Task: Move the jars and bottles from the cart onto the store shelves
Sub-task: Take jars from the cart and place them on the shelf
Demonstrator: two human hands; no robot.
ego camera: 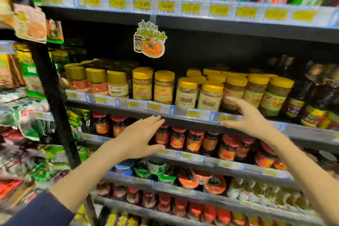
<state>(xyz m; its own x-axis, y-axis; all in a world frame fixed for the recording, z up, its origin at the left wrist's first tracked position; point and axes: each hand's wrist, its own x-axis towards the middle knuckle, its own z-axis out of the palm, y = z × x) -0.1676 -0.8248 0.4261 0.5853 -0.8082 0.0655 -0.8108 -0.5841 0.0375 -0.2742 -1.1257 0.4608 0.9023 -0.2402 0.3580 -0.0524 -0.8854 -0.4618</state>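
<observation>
we face the store shelves, and we take the hanging noodle sign under the upper shelf edge as our landmark. straight below the sign and a little to its right stands a row of yellow-lidded jars on the middle shelf, with gold-lidded jars below and left of the sign and dark bottles far to its lower right. our left hand is spread open almost directly beneath the sign, fingers extended, empty, in front of the red-lidded jars one shelf lower. our right hand is below and right of the sign, also open and holding nothing, its fingers reaching toward a yellow-lidded jar at the front of the row; we cannot tell whether they touch it. a dark sleeve covers the left arm far below and left of the sign. the cart is out of view
</observation>
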